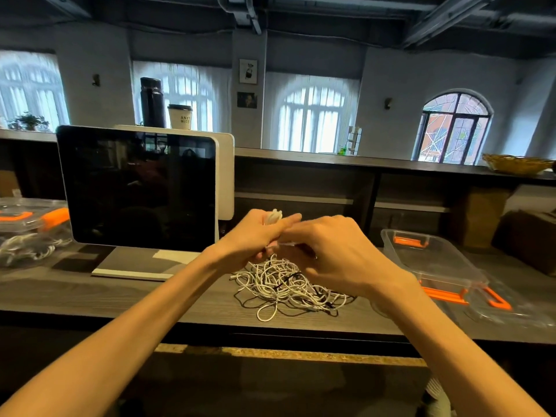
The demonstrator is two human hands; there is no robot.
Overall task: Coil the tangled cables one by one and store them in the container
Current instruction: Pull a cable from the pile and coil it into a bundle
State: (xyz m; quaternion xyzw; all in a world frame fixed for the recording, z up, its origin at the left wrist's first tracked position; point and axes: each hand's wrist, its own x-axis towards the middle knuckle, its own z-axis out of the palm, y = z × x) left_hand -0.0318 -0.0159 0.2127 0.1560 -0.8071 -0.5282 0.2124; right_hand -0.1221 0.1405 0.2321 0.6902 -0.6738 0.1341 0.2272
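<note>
holding a small white coil point(273, 217) in your left hand point(261, 233), fingers curled round it, loops poking out the top. your right hand point(332, 251) is just beside it, fingers pinched on a white strand point(285, 244) that runs between both hands. both hover above the tangled cable pile point(287, 285), mostly white with some black, lying on the counter point(90, 291) in front of you. clear container point(430, 257) with orange latches sits open to your right, its lid point(499, 302) beside it. monitor point(138, 188) stands left of the pile, and a second clear box point(27, 215) with cables sits at far left.
</note>
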